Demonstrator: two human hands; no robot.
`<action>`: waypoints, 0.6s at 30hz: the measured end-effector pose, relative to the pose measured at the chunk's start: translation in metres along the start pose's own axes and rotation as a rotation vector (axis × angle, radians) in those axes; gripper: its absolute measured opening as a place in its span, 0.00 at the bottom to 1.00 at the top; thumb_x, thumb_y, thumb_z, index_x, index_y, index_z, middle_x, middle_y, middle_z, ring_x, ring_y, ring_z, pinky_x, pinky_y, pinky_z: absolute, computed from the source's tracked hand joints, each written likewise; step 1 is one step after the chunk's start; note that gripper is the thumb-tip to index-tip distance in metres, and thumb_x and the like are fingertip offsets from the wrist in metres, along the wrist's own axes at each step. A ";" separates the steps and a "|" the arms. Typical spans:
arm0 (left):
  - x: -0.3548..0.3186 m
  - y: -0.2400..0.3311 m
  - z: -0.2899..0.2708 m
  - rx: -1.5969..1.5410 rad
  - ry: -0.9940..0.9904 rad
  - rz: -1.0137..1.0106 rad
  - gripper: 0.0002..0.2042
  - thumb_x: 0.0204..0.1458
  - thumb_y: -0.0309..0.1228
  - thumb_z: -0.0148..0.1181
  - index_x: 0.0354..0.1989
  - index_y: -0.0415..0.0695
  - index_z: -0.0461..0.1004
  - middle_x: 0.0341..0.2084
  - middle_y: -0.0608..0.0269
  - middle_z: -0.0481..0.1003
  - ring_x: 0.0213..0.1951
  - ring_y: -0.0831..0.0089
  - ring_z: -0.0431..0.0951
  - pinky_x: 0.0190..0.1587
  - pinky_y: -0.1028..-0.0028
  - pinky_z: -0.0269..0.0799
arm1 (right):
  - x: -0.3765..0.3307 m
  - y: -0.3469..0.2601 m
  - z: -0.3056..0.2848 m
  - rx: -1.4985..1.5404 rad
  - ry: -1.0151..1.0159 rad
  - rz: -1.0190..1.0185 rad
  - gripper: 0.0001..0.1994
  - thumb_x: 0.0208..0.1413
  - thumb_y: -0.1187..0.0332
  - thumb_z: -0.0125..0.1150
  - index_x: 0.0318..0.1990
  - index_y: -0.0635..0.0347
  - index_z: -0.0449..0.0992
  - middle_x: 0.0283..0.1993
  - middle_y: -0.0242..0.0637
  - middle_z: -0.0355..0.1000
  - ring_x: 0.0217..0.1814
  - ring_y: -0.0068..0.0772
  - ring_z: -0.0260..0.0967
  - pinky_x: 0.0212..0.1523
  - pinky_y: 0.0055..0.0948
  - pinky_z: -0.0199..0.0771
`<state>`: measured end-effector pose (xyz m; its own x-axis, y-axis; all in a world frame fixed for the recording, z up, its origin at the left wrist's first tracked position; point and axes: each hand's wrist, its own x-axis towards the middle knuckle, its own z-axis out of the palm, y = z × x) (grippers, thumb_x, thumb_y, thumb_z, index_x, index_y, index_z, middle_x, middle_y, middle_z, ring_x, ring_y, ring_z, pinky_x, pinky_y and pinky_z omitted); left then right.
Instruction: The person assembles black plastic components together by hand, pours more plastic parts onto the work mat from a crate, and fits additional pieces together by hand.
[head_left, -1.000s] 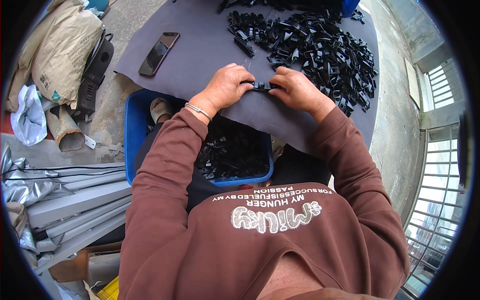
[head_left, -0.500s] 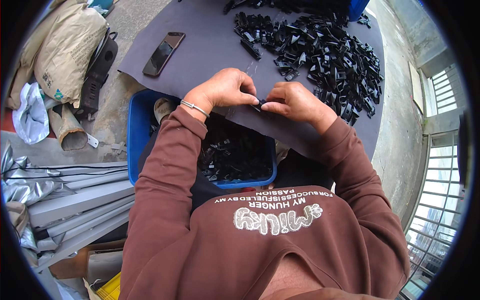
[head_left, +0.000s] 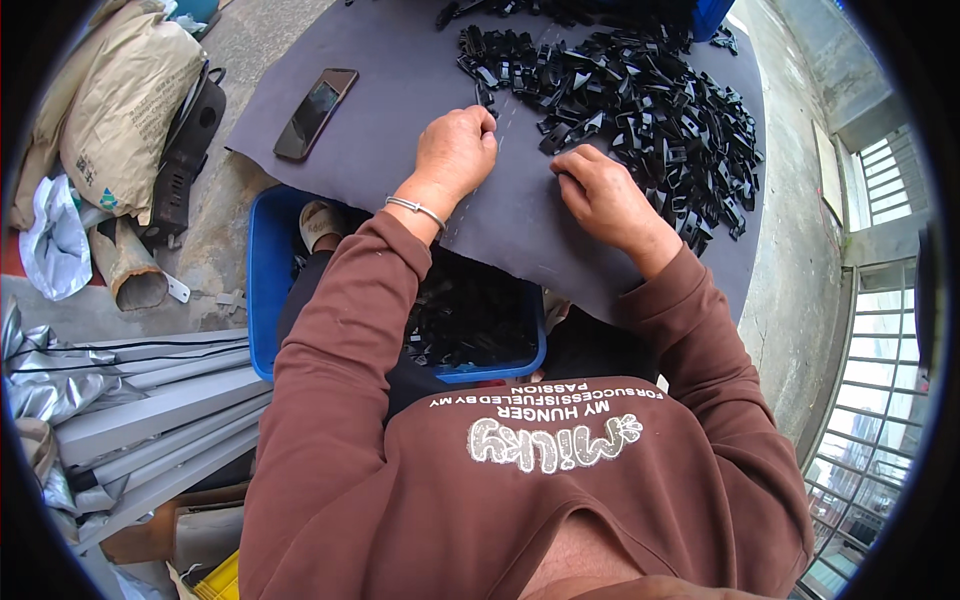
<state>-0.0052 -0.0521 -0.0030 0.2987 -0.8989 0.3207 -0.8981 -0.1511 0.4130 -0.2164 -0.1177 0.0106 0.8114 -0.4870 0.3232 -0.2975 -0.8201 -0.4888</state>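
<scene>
Small black plastic parts (head_left: 640,110) lie in a broad heap on the grey sheet-covered table (head_left: 400,60). My left hand (head_left: 455,150) is at the heap's left edge, its fingers bent and closed at the near end of a black plastic part (head_left: 484,95). My right hand (head_left: 605,195) rests low at the near edge of the heap, thumb and fingers curled together. A few black parts lie just beyond its fingertips. Whatever lies inside the right fingers is hidden.
A phone (head_left: 316,114) lies on the table's left. Under the near edge, a blue bin (head_left: 262,290) holds more black parts. Another blue container (head_left: 712,18) stands at the back right. Paper sacks (head_left: 130,110) and pale metal bars (head_left: 160,410) are on the left.
Both hands were together over the near edge around a small black part. They have parted and moved to the heap, the left going farther away. That part no longer shows between them.
</scene>
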 end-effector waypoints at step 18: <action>0.001 -0.024 -0.011 0.151 0.066 0.273 0.10 0.48 0.26 0.62 0.41 0.44 0.76 0.36 0.65 0.77 0.44 0.61 0.75 0.49 0.67 0.72 | -0.013 0.008 -0.001 -0.099 -0.055 0.018 0.12 0.53 0.69 0.63 0.43 0.64 0.76 0.40 0.45 0.70 0.39 0.49 0.72 0.40 0.38 0.74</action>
<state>0.0204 -0.0452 -0.0033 0.0560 -0.8866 0.4591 -0.9842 0.0282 0.1745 -0.2293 -0.1179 0.0034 0.8312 -0.4868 0.2687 -0.3581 -0.8383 -0.4112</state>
